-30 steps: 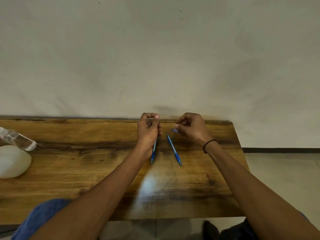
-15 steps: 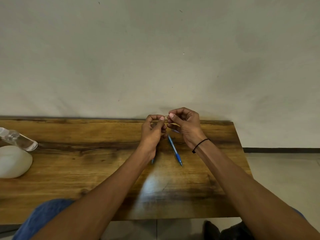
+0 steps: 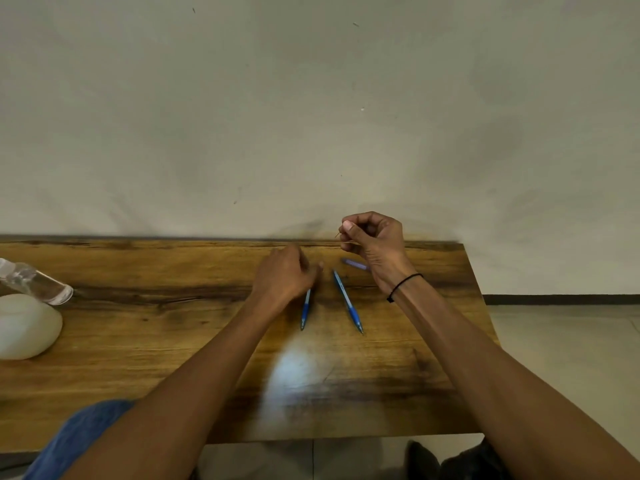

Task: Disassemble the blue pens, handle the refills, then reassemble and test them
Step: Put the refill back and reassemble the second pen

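Currently the right hand (image 3: 375, 245) is raised over the far edge of the brown wood-grain table (image 3: 138, 341), its thumb and fingers (image 3: 347, 226) curled and pinching a thin, pale refill (image 3: 341, 238); only a short length of the refill shows beside the fingertips. A thin black band (image 3: 403, 285) circles the right wrist.

Left hand (image 3: 285, 277) is low over the table, blurred. Its fingers look loosely curled toward the tabletop, and whether they hold or touch anything cannot be told from this view.

Two blue pens lie flat on the table between the forearms:
- left blue pen (image 3: 305, 311), its far end hidden under the left hand, tip pointing toward the person;
- right blue pen (image 3: 347, 301), fully in view, slanted so its tip points toward the person and to the right. The two are apart, not touching.

A small pale-violet pen piece (image 3: 353, 264) lies on the table just beyond the right pen, partly hidden by the right wrist.

At the table's left edge: a clear plastic bottle (image 3: 34, 281) lying on its side, touching or just above a rounded white object (image 3: 24, 327). Blue fabric (image 3: 79, 434) shows at the near left edge. A plain pale wall (image 3: 311, 98) stands behind the table.
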The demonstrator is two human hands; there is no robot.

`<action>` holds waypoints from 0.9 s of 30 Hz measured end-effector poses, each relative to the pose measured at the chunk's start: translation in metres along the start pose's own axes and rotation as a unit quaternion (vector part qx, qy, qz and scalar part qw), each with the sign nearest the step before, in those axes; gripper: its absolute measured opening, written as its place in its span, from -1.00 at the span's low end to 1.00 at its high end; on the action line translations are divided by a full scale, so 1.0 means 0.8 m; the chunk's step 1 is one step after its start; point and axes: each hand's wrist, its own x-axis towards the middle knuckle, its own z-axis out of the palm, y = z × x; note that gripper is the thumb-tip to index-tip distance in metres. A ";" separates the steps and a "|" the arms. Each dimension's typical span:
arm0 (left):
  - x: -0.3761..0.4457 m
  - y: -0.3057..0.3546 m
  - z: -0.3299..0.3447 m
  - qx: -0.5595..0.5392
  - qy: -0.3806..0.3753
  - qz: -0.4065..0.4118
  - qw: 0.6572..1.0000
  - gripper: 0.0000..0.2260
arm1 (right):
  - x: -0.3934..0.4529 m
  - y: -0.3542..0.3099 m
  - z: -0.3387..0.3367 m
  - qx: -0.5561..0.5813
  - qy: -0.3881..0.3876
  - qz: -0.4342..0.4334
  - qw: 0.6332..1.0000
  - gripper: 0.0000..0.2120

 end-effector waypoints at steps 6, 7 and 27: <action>-0.001 0.001 0.026 0.075 -0.027 -0.007 0.997 -0.58 | -0.002 -0.002 -0.002 -0.014 -0.004 -0.006 1.000 -0.93; -0.001 0.003 0.025 0.067 -0.029 -0.007 0.997 -0.62 | -0.003 -0.003 -0.001 -0.017 -0.005 -0.004 1.000 -0.93; -0.021 0.022 -0.016 -0.159 0.086 0.162 0.970 -0.87 | -0.013 -0.023 0.013 -0.220 -0.042 -0.140 0.965 -0.92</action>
